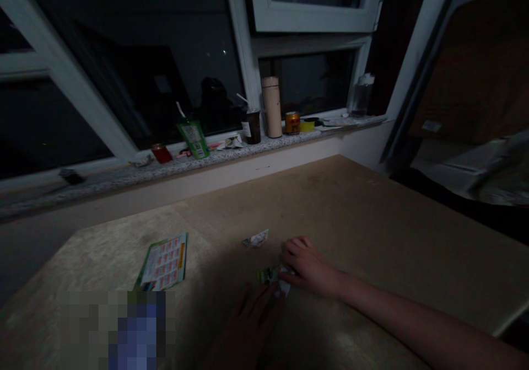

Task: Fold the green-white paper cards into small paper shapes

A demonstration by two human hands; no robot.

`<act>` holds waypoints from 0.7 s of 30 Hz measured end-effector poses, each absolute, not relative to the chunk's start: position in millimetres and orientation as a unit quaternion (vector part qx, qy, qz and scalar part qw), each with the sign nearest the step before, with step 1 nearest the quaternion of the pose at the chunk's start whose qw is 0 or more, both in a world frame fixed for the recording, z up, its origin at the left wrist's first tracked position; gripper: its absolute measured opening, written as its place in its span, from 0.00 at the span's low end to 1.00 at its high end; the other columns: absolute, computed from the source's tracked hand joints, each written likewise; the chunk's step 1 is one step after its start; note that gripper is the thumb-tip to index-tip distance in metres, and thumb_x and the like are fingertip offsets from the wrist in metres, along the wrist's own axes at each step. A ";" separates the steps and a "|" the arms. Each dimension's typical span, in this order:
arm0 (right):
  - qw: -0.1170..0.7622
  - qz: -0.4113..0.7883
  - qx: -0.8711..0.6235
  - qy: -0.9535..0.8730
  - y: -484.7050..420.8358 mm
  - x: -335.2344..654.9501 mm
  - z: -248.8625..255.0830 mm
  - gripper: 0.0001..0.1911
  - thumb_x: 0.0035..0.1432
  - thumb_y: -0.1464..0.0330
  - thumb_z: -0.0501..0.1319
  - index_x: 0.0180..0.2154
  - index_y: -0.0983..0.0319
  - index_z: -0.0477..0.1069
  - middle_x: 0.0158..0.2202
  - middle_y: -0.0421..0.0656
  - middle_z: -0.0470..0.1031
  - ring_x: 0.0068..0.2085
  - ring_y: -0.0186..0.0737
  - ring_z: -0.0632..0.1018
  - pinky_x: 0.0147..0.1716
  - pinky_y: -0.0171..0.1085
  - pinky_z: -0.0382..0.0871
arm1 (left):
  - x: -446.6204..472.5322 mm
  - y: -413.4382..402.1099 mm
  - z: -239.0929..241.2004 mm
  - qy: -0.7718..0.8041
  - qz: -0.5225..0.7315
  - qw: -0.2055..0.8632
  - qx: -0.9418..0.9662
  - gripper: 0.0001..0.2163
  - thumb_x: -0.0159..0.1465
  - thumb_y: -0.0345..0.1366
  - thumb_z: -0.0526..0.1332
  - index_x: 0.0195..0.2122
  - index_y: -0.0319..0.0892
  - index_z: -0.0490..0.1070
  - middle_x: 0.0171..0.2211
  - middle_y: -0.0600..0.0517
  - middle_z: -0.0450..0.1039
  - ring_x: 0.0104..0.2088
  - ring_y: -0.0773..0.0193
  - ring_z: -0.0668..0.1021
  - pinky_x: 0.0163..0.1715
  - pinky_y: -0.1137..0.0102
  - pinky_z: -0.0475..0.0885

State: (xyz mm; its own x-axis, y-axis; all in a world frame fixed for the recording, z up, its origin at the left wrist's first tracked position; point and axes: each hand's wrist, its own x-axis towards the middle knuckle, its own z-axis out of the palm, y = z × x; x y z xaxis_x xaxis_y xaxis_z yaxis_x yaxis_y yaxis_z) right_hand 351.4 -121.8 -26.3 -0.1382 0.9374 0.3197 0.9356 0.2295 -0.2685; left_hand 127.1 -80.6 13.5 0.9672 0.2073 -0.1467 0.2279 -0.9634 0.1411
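Observation:
In the head view, a small green and white piece of printed paper, creased and partly covered, lies on the tabletop between my two hands. My right hand comes in from the right with curled fingers, its thumb on the paper's right side. From below, in shadow, my left hand reaches up with fingers stretched out flat, the tips touching the paper's lower edge. Just beyond lies a small folded paper piece, triangular and printed. To the left is a green-edged printed sheet.
The tan table reaches to the windowsill wall. On the sill stand a green pouch, a dark cup with a straw, a pink thermos, a gold can and a clear bottle. A blurred-out blue patch covers the lower left.

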 end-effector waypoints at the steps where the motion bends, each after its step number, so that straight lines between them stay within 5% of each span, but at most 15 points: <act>1: 0.213 0.000 -0.621 -0.754 -121.4 351.1 -27.1 0.12 0.61 0.60 0.59 0.33 0.63 0.69 0.38 0.45 0.69 0.44 0.42 0.67 0.46 0.40 0.55 | 127.7 -80.7 13.5 0.113 -0.071 0.079 0.988 0.33 0.61 0.38 0.61 0.66 0.42 0.48 0.66 0.46 0.49 0.65 0.52 0.52 0.62 0.52 0.48; 21: 0.157 -0.020 -0.635 -0.756 -116.1 344.9 -33.0 0.05 0.62 0.69 0.56 0.35 0.63 0.69 0.38 0.46 0.70 0.43 0.43 0.67 0.45 0.41 0.54 | 128.0 -81.4 13.5 0.114 -0.067 0.073 0.989 0.35 0.61 0.42 0.63 0.66 0.41 0.49 0.65 0.45 0.50 0.64 0.50 0.53 0.61 0.52 0.50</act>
